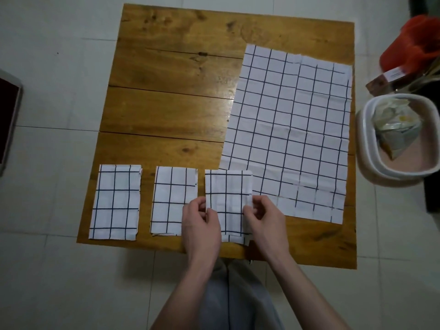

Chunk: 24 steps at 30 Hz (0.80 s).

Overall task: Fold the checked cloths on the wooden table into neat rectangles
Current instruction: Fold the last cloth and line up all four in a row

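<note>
Both hands pinch the side edges of the right folded cloth (228, 201) on the counter (166, 103): left hand (202, 225), right hand (264, 220).

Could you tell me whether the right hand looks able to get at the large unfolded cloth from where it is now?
Probably yes. The unfolded cloth lies open just beside the right hand, nothing on top, though that hand pinches the folded cloth.

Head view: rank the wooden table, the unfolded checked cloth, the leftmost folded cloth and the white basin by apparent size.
1. wooden table
2. unfolded checked cloth
3. white basin, partly cut off by the frame edge
4. leftmost folded cloth; 3 and 4 look close.
</note>
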Tool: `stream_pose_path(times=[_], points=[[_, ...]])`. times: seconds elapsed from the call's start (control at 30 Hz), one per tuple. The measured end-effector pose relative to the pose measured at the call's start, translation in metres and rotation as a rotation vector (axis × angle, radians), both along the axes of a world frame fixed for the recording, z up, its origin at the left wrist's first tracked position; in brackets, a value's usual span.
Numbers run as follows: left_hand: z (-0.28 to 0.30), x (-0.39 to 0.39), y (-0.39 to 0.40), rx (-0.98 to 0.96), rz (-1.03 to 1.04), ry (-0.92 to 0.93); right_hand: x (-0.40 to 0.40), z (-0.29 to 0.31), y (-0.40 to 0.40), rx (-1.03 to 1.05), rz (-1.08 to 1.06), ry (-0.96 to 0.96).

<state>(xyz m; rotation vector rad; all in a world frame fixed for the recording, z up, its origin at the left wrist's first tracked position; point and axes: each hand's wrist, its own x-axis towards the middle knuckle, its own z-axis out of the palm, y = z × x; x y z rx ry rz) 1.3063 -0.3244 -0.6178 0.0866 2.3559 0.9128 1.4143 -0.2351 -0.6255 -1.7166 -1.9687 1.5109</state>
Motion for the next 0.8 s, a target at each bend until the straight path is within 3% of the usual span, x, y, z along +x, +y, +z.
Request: stream_pose_path(times=[0.27,0.53,0.8], points=[[-0.006,0.002,0.001,-0.061,-0.115,-0.02,0.002,-0.01,-0.005,0.006,-0.009,-0.133],[-0.005,0.0,-0.009,-0.163,-0.411,0.107,0.006,-0.01,-0.007,0.055,-0.007,-0.16],[0.088,-0.018,-0.012,0.006,-0.559,0.266,0.017,0.088,-0.005,0.138,-0.057,-0.078]])
